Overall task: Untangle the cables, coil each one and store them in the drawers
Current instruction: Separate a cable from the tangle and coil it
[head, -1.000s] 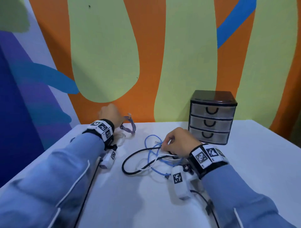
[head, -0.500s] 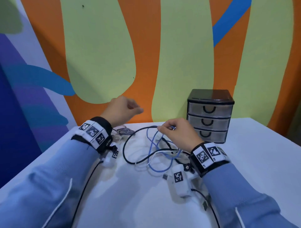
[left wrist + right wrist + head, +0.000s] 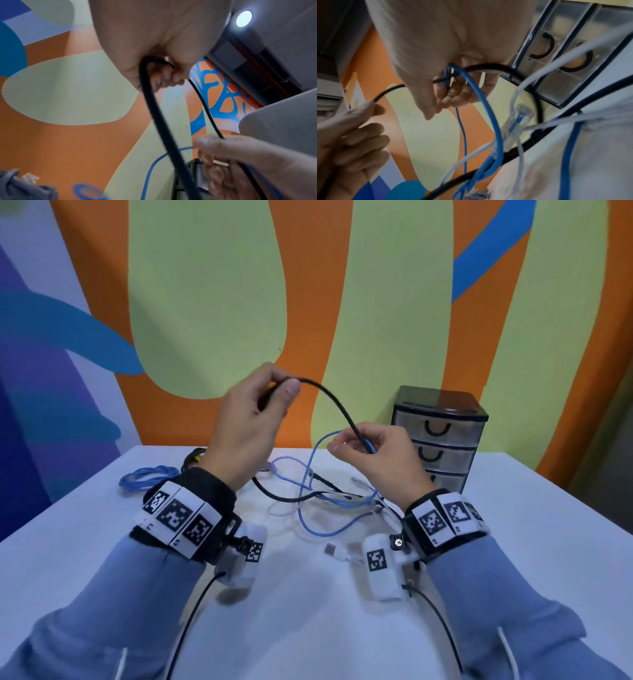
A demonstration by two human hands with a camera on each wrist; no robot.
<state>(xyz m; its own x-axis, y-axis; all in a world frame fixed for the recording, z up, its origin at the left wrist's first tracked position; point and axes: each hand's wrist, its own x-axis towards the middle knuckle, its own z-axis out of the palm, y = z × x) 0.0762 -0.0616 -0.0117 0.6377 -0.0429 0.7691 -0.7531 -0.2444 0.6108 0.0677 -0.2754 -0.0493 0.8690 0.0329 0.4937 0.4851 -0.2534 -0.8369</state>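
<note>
A black cable [image 3: 337, 405] arcs in the air between both hands. My left hand [image 3: 255, 419] is raised above the table and pinches the cable near its end [image 3: 145, 75]. My right hand [image 3: 373, 453] holds the same black cable [image 3: 488, 67] together with a loop of blue cable [image 3: 318, 446] [image 3: 481, 94]. Below them black, blue and white cables [image 3: 329, 501] lie tangled on the white table [image 3: 531, 542]. A coiled blue cable [image 3: 147, 475] rests at the far left. The small black drawer unit [image 3: 440, 436], all three drawers closed, stands behind my right hand.
A white USB plug [image 3: 334, 550] lies on the table between my wrists. A clear network plug [image 3: 520, 115] hangs in the tangle. The painted wall [image 3: 205, 302] rises right behind the table's far edge. The wrist cameras' black leads [image 3: 191, 618] trail toward me.
My left hand rose from the left of the table and took the black cable's end. My right hand lifted the black and blue cables off the table. The tangle has loosened.
</note>
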